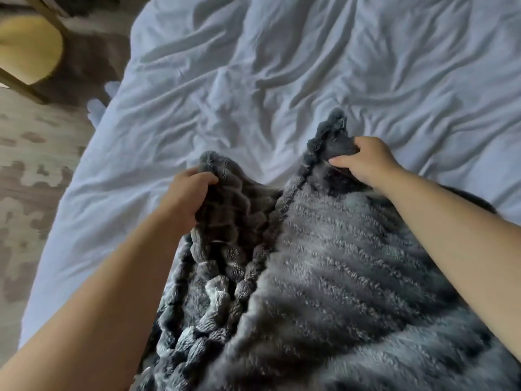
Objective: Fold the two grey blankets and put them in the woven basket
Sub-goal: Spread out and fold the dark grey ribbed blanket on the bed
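**Head view: both hands grip a grey blanket over the bed**

The left hand [184, 193] is closed on a ribbed corner of the grey blanket [324, 272]. The right hand [366, 162] pinches another corner, fingers curled tight. The blanket drapes toward the person over the rumpled white bedsheet [253, 66]. A yellow chair [28, 49] stands on the floor, left.

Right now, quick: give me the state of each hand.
Left hand: closed, grip on a bunched corner of the grey blanket.
Right hand: closed, grip on another corner of it.
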Tool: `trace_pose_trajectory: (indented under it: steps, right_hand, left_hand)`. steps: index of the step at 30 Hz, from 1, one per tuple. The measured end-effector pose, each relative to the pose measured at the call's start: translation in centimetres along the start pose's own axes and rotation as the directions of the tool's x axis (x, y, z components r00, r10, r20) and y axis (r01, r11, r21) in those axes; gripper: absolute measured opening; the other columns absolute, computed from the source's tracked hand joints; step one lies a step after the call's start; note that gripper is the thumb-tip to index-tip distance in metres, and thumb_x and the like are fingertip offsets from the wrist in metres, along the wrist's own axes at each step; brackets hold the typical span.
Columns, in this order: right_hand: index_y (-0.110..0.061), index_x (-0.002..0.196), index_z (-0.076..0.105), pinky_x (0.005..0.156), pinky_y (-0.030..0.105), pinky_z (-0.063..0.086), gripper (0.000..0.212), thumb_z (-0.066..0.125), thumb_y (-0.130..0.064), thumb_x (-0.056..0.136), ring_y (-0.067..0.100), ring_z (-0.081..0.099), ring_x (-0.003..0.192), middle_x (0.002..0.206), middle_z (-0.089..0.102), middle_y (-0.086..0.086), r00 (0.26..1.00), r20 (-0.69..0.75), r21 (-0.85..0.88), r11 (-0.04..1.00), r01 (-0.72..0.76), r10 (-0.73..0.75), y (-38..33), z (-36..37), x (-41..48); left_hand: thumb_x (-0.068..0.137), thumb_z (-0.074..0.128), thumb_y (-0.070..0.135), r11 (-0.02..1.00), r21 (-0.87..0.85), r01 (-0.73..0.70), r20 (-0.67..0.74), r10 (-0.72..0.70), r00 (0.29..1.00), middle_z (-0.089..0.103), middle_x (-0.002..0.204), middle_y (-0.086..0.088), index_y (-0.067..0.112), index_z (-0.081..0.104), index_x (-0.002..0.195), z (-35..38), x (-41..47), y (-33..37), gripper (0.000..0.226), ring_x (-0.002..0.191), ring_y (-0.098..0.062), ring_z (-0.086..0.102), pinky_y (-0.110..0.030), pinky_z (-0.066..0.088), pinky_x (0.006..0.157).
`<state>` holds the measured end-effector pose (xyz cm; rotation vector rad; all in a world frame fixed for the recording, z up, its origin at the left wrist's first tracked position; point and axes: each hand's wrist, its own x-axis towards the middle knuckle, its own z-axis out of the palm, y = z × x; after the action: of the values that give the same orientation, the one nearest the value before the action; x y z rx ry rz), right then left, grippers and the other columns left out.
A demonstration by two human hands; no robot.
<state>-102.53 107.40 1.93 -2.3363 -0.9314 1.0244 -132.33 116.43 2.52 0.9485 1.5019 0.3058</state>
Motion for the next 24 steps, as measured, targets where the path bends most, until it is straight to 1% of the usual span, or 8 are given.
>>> trace_pose_trajectory:
  steps: [3, 9, 11, 14, 16, 19, 22, 24]
  right_hand:
    - [-0.023, 0.087, 0.063, 0.066, 0.023, 0.042, 0.012, 0.073, -0.023, 0.081, 0.009, 0.059, 0.071, 0.081, 0.065, -0.006, 0.995, -0.03, 0.147, 0.984, 0.097, -0.093, -2.4, -2.5, -3.9]
    - [-0.027, 0.088, 0.069, 0.067, 0.015, 0.047, 0.005, 0.071, -0.025, 0.085, -0.006, 0.065, 0.069, 0.077, 0.072, -0.017, 0.947, 0.069, 0.319, 0.906, 0.276, -0.313, -9.6, -10.4, -16.4]
    - [-0.028, 0.085, 0.074, 0.073, 0.016, 0.049, 0.01, 0.075, -0.03, 0.076, -0.001, 0.068, 0.08, 0.084, 0.074, -0.014, 0.856, 0.183, 0.495, 0.798, 0.345, -0.484, -12.2, -14.3, -21.7]
    - [-0.022, 0.092, 0.075, 0.074, 0.02, 0.054, 0.021, 0.077, -0.034, 0.075, 0.008, 0.07, 0.085, 0.089, 0.074, -0.006, 0.707, 0.302, 0.688, 0.66, 0.302, -0.639, -15.8, -18.4, -28.5]
    - [-0.02, 0.094, 0.073, 0.081, 0.028, 0.056, 0.02, 0.075, -0.033, 0.079, 0.011, 0.07, 0.087, 0.09, 0.075, -0.004, 0.764, 0.221, 0.48, 0.75, 0.455, -0.606, -16.7, -18.5, -30.2]
    - [-0.019, 0.083, 0.069, 0.075, 0.028, 0.051, 0.011, 0.076, -0.027, 0.08, 0.014, 0.068, 0.081, 0.08, 0.072, -0.004, 0.899, -0.099, 0.191, 0.878, 0.438, -0.427, -17.0, -17.8, -30.6]
    - [-0.018, 0.087, 0.069, 0.08, 0.031, 0.053, 0.015, 0.076, -0.028, 0.079, 0.015, 0.07, 0.082, 0.085, 0.074, -0.001, 0.919, -0.199, 0.342, 0.855, 0.39, -0.339, -15.9, -18.2, -32.1]
    - [-0.016, 0.092, 0.071, 0.081, 0.03, 0.056, 0.022, 0.076, -0.032, 0.078, 0.017, 0.072, 0.087, 0.092, 0.075, 0.003, 0.918, -0.148, 0.515, 0.764, 0.388, -0.367, -15.0, -18.6, -33.5]
  left_hand:
    - [0.088, 0.064, 0.038, 0.978, 0.179, -0.11, -0.004, 0.112, 0.994, 0.071, 0.066, -0.003, 0.016, 0.071, 0.076, 0.6, -2.4, 0.9, 0.026, 0.06, -0.02, 0.068, -0.028, 0.055, 0.054]
    - [0.092, 0.055, 0.042, 0.864, 0.18, -0.47, -0.082, 0.49, 0.868, 0.067, 0.06, 0.003, 0.019, 0.063, 0.073, 2.0, -11.4, 7.7, 0.03, 0.054, -0.013, 0.063, -0.028, 0.05, 0.049]
    - [0.092, 0.052, 0.042, 0.767, 0.093, -0.634, -0.1, 0.641, 0.761, 0.063, 0.057, 0.012, 0.025, 0.06, 0.069, 2.5, -16.2, 11.5, 0.03, 0.051, 0.0, 0.059, -0.016, 0.045, 0.047]
    - [0.085, 0.054, 0.047, 0.67, -0.089, -0.737, -0.012, 0.739, 0.673, 0.07, 0.079, -0.011, 0.017, 0.064, 0.085, 3.8, -23.0, 16.6, 0.032, 0.074, -0.026, 0.069, -0.041, 0.055, 0.069]
    - [0.082, 0.059, 0.041, 0.624, -0.143, -0.768, 0.108, 0.781, 0.615, 0.069, 0.085, -0.02, 0.01, 0.065, 0.086, 4.7, -26.8, 19.2, 0.031, 0.076, -0.027, 0.068, -0.047, 0.054, 0.074]
    - [0.083, 0.058, 0.024, 0.611, -0.193, -0.768, 0.241, 0.788, 0.566, 0.072, 0.07, 0.002, 0.026, 0.071, 0.068, 6.0, -30.5, 20.7, 0.02, 0.072, -0.013, 0.065, -0.035, 0.052, 0.075]
    - [0.09, 0.055, 0.016, 0.646, -0.23, -0.728, 0.282, 0.76, 0.585, 0.07, 0.064, 0.013, 0.036, 0.071, 0.059, 6.5, -32.1, 20.5, 0.04, 0.065, -0.002, 0.066, -0.022, 0.053, 0.068]
    - [0.086, 0.055, 0.019, 0.668, -0.265, -0.696, 0.337, 0.74, 0.582, 0.07, 0.067, 0.003, 0.027, 0.071, 0.064, 6.7, -32.5, 20.2, 0.028, 0.068, -0.013, 0.067, -0.027, 0.053, 0.064]
